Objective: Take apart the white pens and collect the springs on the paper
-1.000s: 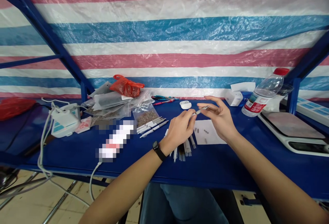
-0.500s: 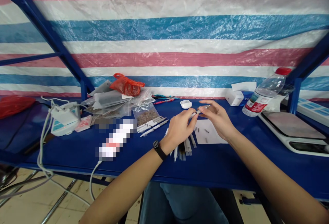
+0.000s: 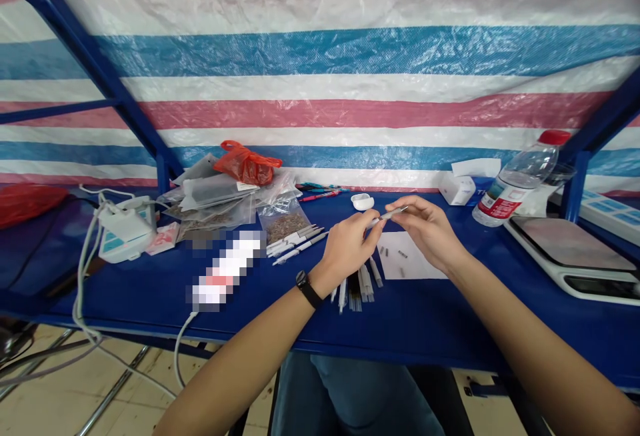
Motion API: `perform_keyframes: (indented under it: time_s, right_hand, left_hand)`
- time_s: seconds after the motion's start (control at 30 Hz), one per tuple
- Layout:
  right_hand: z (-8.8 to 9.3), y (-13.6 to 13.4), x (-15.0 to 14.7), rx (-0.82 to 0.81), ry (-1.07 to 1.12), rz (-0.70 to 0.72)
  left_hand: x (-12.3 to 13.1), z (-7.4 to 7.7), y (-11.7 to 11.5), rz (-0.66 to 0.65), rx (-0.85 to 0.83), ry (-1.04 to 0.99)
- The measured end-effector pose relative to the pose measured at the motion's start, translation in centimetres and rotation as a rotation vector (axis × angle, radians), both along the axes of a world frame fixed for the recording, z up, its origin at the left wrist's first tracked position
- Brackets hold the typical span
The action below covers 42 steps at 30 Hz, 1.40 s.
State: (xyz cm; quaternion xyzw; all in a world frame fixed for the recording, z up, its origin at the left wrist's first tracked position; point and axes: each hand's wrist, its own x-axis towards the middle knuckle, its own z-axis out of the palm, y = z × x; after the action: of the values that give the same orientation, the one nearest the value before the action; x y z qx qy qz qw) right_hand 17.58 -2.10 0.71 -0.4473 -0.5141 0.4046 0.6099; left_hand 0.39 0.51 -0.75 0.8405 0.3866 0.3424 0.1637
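Note:
A slim white pen (image 3: pixel 388 215) slants between my two hands above the table, its metal tip toward the right. My left hand (image 3: pixel 350 246), with a black band on the wrist, is closed around the pen's left part. The thumb and fingers of my right hand (image 3: pixel 426 233) pinch the tip end. Below my right hand lies a white paper sheet (image 3: pixel 410 264) with several small dark springs or parts (image 3: pixel 403 254) on it. Clear and white pen barrels (image 3: pixel 366 286) lie in a bunch under my left hand, partly hidden by it.
Several white pens (image 3: pixel 299 244) lie beside a bag of small brown parts (image 3: pixel 286 223). Left are plastic bags (image 3: pixel 215 193), a red bag (image 3: pixel 247 166), a blurred-out device (image 3: pixel 227 273) and cables. A bottle (image 3: pixel 520 179) and scale (image 3: pixel 575 243) stand right; a white case (image 3: pixel 362 202) sits behind.
My right fingers have shifted slightly along the pen, and more of its tip end shows. My left hand has stayed nearly in place.

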Motion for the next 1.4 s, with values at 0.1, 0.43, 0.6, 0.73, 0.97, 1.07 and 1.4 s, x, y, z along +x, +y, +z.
perform_keyframes:
  time_s: [0.1,0.43,0.6,0.73,0.97,1.07,1.4]
  right_hand:
    - [0.1,-0.1,-0.1,-0.045,0.026,0.016]
    - [0.4,-0.2,0.1,-0.073,0.124,0.046]
    - [0.4,0.0,0.2,-0.111,0.117,-0.024]
    - [0.9,-0.1,0.3,-0.071,0.179,-0.054]
    - [1.5,0.0,0.9,-0.02,0.257,-0.201]
    - [1.9,0.2,1.6,0.021,0.313,-0.298]
    - [1.7,-0.3,0.9,-0.288,0.104,-0.009]
  left_hand:
    - [0.1,-0.1,0.0,-0.015,0.009,-0.002]
    - [0.2,-0.4,0.3,0.01,0.002,-0.03]
    - [0.2,0.0,0.1,0.019,-0.027,-0.009]
    - [0.1,0.2,0.0,0.017,-0.077,0.005]
    - [0.0,0.4,0.0,0.062,-0.13,-0.031]
    - [0.0,0.4,0.0,0.081,-0.143,-0.069]
    - [0.1,0.1,0.2,0.097,-0.146,-0.08]
